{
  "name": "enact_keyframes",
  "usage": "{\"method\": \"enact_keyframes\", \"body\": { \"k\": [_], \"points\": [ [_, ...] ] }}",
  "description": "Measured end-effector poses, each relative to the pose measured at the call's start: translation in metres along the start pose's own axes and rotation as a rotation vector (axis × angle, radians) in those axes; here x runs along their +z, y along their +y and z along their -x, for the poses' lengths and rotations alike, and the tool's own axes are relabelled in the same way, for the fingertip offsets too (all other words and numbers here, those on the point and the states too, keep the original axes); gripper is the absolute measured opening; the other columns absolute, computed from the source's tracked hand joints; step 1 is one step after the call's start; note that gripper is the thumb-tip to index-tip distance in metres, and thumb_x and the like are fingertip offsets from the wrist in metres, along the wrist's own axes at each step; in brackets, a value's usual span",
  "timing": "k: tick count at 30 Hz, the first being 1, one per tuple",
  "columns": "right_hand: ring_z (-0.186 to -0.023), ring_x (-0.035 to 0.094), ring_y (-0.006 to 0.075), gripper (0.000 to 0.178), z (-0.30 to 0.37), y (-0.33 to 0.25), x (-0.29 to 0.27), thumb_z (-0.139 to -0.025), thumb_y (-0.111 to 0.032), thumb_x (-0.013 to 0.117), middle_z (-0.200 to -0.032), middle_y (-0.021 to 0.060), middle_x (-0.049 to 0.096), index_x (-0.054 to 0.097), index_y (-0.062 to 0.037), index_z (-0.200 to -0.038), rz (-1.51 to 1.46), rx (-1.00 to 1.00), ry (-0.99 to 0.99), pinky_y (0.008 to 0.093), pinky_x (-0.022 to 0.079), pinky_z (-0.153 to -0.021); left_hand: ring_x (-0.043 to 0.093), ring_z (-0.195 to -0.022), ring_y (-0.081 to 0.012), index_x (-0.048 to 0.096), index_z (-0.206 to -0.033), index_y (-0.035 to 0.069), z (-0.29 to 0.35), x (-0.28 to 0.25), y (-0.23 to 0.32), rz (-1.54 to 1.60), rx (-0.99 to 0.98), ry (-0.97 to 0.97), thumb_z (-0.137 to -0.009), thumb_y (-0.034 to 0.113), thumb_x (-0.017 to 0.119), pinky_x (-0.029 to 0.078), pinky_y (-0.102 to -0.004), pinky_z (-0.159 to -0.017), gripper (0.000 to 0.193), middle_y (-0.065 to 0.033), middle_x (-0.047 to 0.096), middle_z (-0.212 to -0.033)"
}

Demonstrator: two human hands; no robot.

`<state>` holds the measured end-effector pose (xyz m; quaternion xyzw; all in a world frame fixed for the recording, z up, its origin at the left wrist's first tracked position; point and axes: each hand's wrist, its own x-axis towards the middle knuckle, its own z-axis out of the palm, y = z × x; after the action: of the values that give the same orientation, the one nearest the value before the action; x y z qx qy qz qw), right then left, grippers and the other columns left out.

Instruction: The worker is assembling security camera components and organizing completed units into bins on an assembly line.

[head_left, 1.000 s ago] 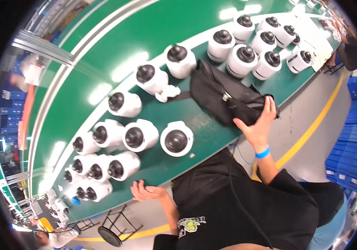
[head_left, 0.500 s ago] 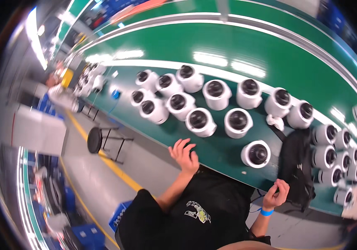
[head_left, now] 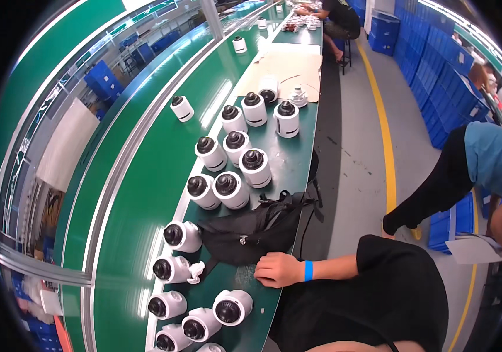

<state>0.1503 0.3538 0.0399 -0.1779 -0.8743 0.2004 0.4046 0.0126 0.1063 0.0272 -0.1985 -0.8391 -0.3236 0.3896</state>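
Observation:
My right hand (head_left: 277,270), with a blue band on its wrist, rests at the table edge beside a black bag (head_left: 251,232). Its fingers are curled and pressed together, and I see nothing in them. Closest among the white dome cameras is one (head_left: 232,307) lying with its black dome turned toward me. Others stand in a column up the table, including a camera (head_left: 181,236) left of the bag and an upright camera (head_left: 255,168) beyond it. A crumpled white scrap (head_left: 196,272) touches another camera (head_left: 170,269). My left hand is out of the picture.
A green conveyor belt (head_left: 139,217) runs along the table's left side, carrying a few white cameras. Cardboard (head_left: 298,58) covers part of the table farther up. At right, a person in blue (head_left: 494,155) bends over near stacked blue crates (head_left: 438,76). Another person sits at the far end.
My view has swung far to the right, so the bag and the farther cameras are now central. My left hand has left the picture. My right hand now rests at the table edge.

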Motion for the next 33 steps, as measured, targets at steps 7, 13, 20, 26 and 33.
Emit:
{"method": "enact_keyframes", "body": {
  "k": [7, 13, 20, 26, 33],
  "points": [
    [-0.071, 0.054, 0.0196, 0.013, -0.001, -0.019, 0.006, -0.073, -0.011, 0.068, -0.077, 0.0023, 0.055, 0.058, -0.0088, -0.08, 0.045, 0.003, -0.009, 0.0319, 0.043, -0.06, 0.057, -0.099, -0.0302, 0.064, -0.085, 0.011, -0.016, -0.013, -0.014, -0.104, -0.02, 0.045, -0.101, 0.042, 0.026, 0.021, -0.0504, -0.107, 0.051, -0.0068, 0.065, -0.098],
    [-0.071, 0.054, 0.0192, 0.013, -0.007, -0.019, 0.01, -0.072, -0.011, 0.068, -0.078, 0.0014, 0.056, 0.058, -0.009, -0.08, 0.073, -0.047, -0.039, 0.0316, 0.044, -0.06, 0.057, -0.102, -0.0305, 0.065, -0.086, 0.01, -0.015, -0.01, -0.025, -0.098, -0.073, 0.026, -0.1, 0.041, 0.028, 0.019, -0.0504, -0.108, 0.05, -0.0071, 0.065, -0.098],
    [-0.073, 0.056, 0.0201, 0.014, -0.008, -0.018, 0.008, -0.071, -0.009, 0.068, -0.084, 0.0022, 0.059, 0.059, -0.0079, -0.081, 0.106, -0.025, -0.009, 0.0317, 0.046, -0.063, 0.056, -0.104, -0.0313, 0.066, -0.088, 0.01, -0.007, -0.009, -0.027, -0.069, -0.094, 0.011, -0.098, 0.041, 0.031, 0.015, -0.0502, -0.11, 0.049, -0.008, 0.066, -0.098],
    [-0.075, 0.057, 0.0211, 0.016, -0.008, -0.018, 0.007, -0.069, -0.007, 0.068, -0.086, 0.004, 0.06, 0.059, -0.0068, -0.081, 0.117, -0.006, -0.015, 0.032, 0.048, -0.064, 0.054, -0.11, -0.0341, 0.063, -0.103, 0.008, 0.002, -0.025, -0.037, -0.003, -0.049, -0.138, -0.096, 0.045, 0.035, 0.013, -0.0514, -0.111, 0.048, -0.0115, 0.063, -0.111],
    [-0.073, 0.057, 0.021, 0.016, -0.007, -0.016, 0.009, -0.068, -0.006, 0.069, -0.085, 0.0037, 0.06, 0.059, -0.0064, -0.08, 0.113, 0.01, -0.003, 0.0318, 0.048, -0.062, 0.049, -0.113, -0.0416, 0.052, -0.114, 0.006, 0.046, -0.04, -0.097, -0.097, 0.127, -0.352, -0.084, 0.041, 0.055, 0.027, -0.0595, -0.103, 0.046, -0.0174, 0.054, -0.12]
  ]
}}
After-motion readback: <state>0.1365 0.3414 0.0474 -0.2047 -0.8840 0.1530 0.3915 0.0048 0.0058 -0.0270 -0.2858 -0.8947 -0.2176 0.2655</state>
